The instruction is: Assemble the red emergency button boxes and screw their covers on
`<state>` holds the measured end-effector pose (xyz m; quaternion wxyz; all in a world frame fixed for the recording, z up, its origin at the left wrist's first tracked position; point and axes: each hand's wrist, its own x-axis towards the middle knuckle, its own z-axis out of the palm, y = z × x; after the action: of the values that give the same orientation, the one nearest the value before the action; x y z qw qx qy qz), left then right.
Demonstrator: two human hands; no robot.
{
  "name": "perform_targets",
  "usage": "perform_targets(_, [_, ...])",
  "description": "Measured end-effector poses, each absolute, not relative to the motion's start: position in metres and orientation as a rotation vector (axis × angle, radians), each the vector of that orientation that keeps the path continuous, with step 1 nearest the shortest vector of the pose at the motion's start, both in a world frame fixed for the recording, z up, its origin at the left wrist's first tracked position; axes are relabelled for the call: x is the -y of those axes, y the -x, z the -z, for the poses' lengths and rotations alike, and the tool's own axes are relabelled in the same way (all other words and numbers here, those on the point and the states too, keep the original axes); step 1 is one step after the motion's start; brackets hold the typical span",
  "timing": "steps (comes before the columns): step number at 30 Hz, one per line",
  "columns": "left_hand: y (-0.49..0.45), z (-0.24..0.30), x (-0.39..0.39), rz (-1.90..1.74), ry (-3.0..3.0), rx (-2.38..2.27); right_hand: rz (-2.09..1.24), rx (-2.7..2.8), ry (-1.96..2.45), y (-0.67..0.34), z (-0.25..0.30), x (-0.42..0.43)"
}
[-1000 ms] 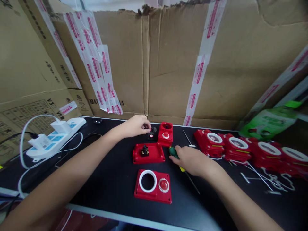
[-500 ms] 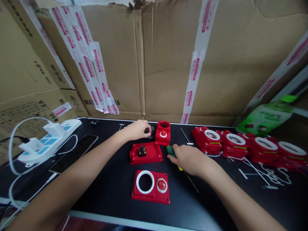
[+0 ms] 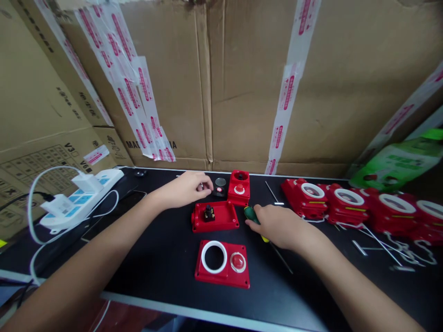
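Observation:
My left hand [image 3: 189, 189] is closed in a pinch at the back of the table. A small thing shows at its fingertips, too small to name. Just right of those fingers lie a black part with a red centre [image 3: 219, 190] and a clear round disc [image 3: 220, 181]. My right hand [image 3: 277, 225] grips a screwdriver [image 3: 265, 239] by its green and yellow handle, its shaft pointing down toward the front right. Between the hands sits an open red housing [image 3: 223, 216] with a black switch block [image 3: 209, 212] inside. In front lies a red cover [image 3: 224, 279] with a white ring and a red button.
Behind the open housing is another red box [image 3: 238, 196]. Several red units with white rings [image 3: 347, 203] line the right side, near T-handled rods [image 3: 380, 246] and a green bottle [image 3: 398, 161]. A white power strip [image 3: 81, 198] and a phone [image 3: 114, 212] are at left. Cardboard [image 3: 242, 92] walls the back.
My left hand has drawn a little left, away from the black part, uncovering it and the clear disc. The right hand still holds the screwdriver. The whole view has shifted slightly.

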<state>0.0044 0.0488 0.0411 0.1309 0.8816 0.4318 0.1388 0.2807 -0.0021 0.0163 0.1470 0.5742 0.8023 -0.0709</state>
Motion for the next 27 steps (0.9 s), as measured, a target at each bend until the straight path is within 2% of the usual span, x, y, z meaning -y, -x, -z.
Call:
perform_targets(8, [0.015,-0.038,0.028,-0.580,-2.474,-1.227,0.192,-2.273,-1.657,-0.286,-0.021,0.003])
perform_targets(15, [-0.004,-0.014,0.096,-0.479,-2.554,-1.204,0.212,-2.264,-1.666,-0.284,-0.022,0.001])
perform_targets(21, [-0.021,0.024,0.108,-0.457,-2.544,-1.340,0.229,-2.250,-1.675,-0.287,-0.025,-0.001])
perform_targets(27, [-0.046,0.005,0.093,-0.172,-2.691,-1.330,0.163,-2.217,-1.719,-0.288,-0.030,0.003])
